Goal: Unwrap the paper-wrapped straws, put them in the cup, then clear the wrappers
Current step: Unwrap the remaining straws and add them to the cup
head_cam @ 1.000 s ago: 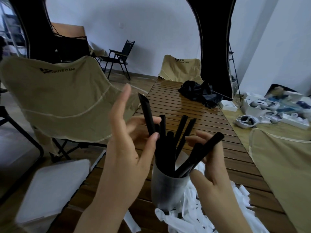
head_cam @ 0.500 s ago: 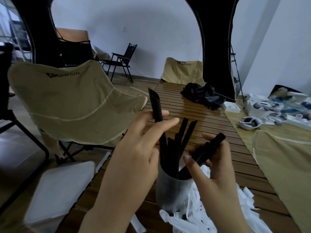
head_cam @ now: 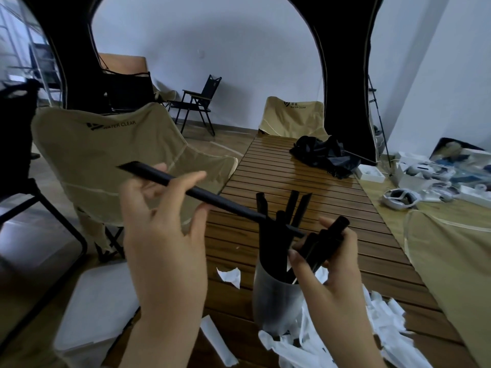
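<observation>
Brown slatted table [head_cam: 292, 187] in a white-walled room, tan chair [head_cam: 111, 160] by its left edge, one black straw [head_cam: 202, 193] pinched slantwise in left hand [head_cam: 164, 248], more straws [head_cam: 325, 241] gripped by right hand [head_cam: 329, 285] over grey cup [head_cam: 273, 304], white wrappers [head_cam: 377, 333] piled at the near edge

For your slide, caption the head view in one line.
Left hand holds a black straw level; right hand grips straws in the cup.
</observation>
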`<state>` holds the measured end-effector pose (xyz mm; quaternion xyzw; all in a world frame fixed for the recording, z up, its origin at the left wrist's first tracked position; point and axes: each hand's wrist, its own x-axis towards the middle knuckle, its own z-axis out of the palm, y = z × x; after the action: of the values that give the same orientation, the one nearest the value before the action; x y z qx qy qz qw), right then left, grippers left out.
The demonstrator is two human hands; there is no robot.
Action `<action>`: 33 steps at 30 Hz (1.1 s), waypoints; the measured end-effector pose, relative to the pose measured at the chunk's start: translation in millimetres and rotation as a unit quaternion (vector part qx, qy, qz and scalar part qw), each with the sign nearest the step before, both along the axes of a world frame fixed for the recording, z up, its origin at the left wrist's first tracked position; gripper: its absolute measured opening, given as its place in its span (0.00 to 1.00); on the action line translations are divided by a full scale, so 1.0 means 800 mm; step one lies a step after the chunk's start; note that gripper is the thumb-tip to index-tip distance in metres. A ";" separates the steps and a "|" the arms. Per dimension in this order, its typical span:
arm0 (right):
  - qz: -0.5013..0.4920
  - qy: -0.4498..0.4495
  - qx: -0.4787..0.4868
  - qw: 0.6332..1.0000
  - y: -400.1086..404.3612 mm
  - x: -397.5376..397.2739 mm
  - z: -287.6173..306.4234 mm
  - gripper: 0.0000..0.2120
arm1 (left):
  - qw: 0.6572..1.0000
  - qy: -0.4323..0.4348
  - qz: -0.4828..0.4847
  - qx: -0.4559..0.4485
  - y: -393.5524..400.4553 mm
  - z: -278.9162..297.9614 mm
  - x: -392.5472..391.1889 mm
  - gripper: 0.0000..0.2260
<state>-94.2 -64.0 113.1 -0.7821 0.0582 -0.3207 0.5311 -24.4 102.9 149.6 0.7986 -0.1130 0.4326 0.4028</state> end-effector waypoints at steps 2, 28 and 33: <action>-0.004 0.004 0.003 1.000 0.000 0.000 -0.002 0.25 | 0.998 0.053 0.019 -0.004 0.002 -0.009 0.005 0.15; 0.035 -0.018 -0.015 0.999 0.008 -0.003 0.006 0.26 | 0.897 0.197 -0.397 -0.005 -0.041 -0.044 0.004 0.09; 0.015 -0.001 -0.020 1.000 0.005 -0.001 0.003 0.25 | 0.899 0.172 -0.389 -0.100 -0.042 -0.037 0.003 0.09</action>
<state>-94.9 -60.0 115.3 -0.7932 0.0397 -0.3142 0.5200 -21.9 69.4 120.1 0.7087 -0.2997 0.1059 0.6299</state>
